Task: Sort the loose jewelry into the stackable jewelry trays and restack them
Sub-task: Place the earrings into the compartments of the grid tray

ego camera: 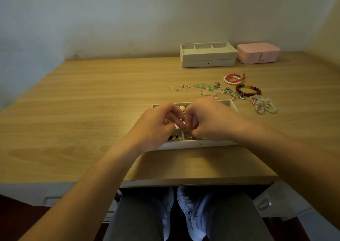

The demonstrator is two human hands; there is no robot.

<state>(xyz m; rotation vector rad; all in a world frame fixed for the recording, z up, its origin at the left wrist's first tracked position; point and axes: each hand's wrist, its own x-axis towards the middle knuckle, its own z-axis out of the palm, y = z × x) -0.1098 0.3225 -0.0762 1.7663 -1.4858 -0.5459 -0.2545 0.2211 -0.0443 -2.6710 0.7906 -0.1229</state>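
A pale wood-grain surface (92, 97) runs back to a plain, slightly scuffed off-white wall (128, 20). At the far edge stand two cream stacked trays (208, 56), the top one split into three square compartments. Just beside them, to the right, is a closed pink box (257, 54) with rounded corners and a snap tab.

Loose jewelry lies between those and the near tray (202, 145): a glossy red bracelet (232, 76) touching a pearl bracelet (232, 82), a dark red bead bracelet (247, 92), a chunky pale stone bracelet (265, 105), tangled silver chains (227, 90), green pieces (200, 85) and small gold earrings (184, 86).

The near tray, cream with thin dividers, sits in front of the person, with small dark and gold earrings (173, 137) in its front compartments.

Both forearms reach in over it. The left grip (160, 124) and right grip (207, 121) meet above the tray's middle, fingers curled inward and fingertips close together. Whether they pinch a piece cannot be told, since the fingers hide it.
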